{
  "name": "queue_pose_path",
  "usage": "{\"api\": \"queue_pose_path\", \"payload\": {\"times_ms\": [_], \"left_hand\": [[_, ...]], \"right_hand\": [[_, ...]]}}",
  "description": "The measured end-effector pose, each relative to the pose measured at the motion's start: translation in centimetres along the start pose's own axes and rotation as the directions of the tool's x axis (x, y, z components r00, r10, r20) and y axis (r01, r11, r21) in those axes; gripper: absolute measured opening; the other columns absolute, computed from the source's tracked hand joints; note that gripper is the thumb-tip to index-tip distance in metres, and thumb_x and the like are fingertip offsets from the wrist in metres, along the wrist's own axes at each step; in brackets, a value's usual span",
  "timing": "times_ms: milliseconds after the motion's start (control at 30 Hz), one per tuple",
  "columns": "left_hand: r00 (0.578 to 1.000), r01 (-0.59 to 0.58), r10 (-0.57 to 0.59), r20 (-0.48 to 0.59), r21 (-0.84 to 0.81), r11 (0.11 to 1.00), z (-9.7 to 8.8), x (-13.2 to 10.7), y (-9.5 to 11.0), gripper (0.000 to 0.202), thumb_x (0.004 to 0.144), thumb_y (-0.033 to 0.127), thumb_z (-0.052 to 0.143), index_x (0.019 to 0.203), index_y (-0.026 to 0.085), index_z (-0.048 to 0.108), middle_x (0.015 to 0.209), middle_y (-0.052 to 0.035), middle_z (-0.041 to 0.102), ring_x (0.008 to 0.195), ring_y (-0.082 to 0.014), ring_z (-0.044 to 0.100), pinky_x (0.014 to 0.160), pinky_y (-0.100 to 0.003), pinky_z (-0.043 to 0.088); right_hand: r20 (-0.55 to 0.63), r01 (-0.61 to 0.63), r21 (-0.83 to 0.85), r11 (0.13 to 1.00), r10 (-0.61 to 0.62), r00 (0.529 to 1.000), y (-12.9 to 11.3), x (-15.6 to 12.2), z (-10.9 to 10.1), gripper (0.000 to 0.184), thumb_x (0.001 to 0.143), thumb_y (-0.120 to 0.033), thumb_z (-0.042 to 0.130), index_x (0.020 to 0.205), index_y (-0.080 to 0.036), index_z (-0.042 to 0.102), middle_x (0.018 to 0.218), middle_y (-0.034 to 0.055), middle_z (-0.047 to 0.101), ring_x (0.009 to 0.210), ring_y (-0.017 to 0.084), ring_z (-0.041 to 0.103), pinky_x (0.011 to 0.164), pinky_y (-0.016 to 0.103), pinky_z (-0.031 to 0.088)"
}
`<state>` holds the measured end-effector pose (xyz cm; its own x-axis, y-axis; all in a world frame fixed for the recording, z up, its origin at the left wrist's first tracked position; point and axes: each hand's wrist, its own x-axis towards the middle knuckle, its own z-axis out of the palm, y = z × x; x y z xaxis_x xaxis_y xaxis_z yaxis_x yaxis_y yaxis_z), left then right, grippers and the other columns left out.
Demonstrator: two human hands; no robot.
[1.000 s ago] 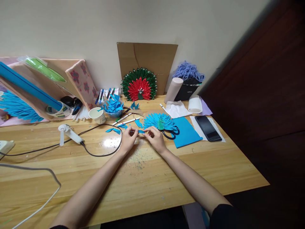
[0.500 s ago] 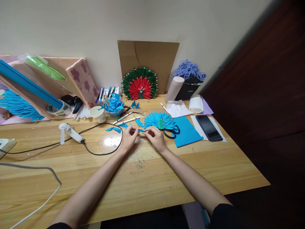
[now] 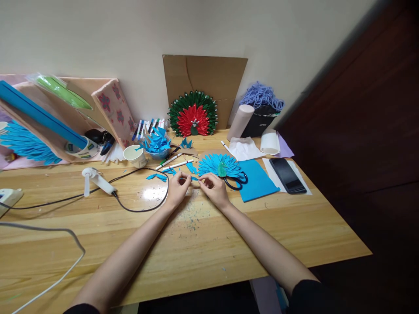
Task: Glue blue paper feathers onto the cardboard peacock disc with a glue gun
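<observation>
My left hand (image 3: 177, 188) and my right hand (image 3: 214, 188) meet over the wooden table (image 3: 196, 235), fingertips pinched on a small blue paper piece (image 3: 194, 178) between them. Just beyond lies a blue paper peacock fan (image 3: 216, 165) with a green body, and black scissors (image 3: 237, 179) rest partly under it. Loose blue petals (image 3: 157, 176) lie left of my left hand. A blue sheet (image 3: 257, 181) lies right of the fan.
A glue gun (image 3: 96, 182) with a black cord (image 3: 140, 209) lies at left. A paper cup (image 3: 135, 156), a bowl of blue pieces (image 3: 156, 146), markers (image 3: 147, 127), a red-green peacock (image 3: 193, 115) on cardboard, a phone (image 3: 287, 174) and paper rolls (image 3: 240, 122) line the back.
Both hands have stayed pinched on the blue piece, shifting only slightly. The view has drifted a little.
</observation>
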<state>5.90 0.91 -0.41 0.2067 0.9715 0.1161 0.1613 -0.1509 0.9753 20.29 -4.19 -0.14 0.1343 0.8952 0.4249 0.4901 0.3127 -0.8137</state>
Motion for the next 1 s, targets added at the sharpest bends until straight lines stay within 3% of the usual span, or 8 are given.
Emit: {"api": "queue_pose_path", "payload": {"times_ms": [200, 1000], "left_hand": [[0.999, -0.042, 0.042, -0.008, 0.041, 0.998, -0.06, -0.03, -0.03, 0.019, 0.076, 0.034, 0.055, 0.066, 0.018, 0.053, 0.064, 0.0006, 0.056, 0.06, -0.013, 0.056, 0.059, -0.024, 0.043], [1.0, -0.01, 0.01, -0.005, 0.032, 0.999, -0.02, -0.04, -0.22, 0.019, 0.076, 0.034, 0.055, 0.068, 0.017, 0.052, 0.065, 0.0006, 0.056, 0.061, -0.0127, 0.056, 0.059, -0.023, 0.044]], "right_hand": [[-0.031, -0.007, -0.008, 1.0, 0.006, 1.0, -0.07, -0.07, 0.05, 0.009, 0.081, -0.024, 0.054, 0.084, -0.019, 0.061, 0.073, 0.0018, 0.06, 0.055, 0.011, 0.052, 0.051, 0.024, 0.044], [-0.055, 0.094, -0.117, 0.989, -0.101, 0.993, 0.03, -0.47, -0.01, 0.01, 0.082, -0.019, 0.052, 0.087, -0.019, 0.06, 0.079, 0.003, 0.064, 0.062, 0.013, 0.056, 0.06, 0.024, 0.047]]}}
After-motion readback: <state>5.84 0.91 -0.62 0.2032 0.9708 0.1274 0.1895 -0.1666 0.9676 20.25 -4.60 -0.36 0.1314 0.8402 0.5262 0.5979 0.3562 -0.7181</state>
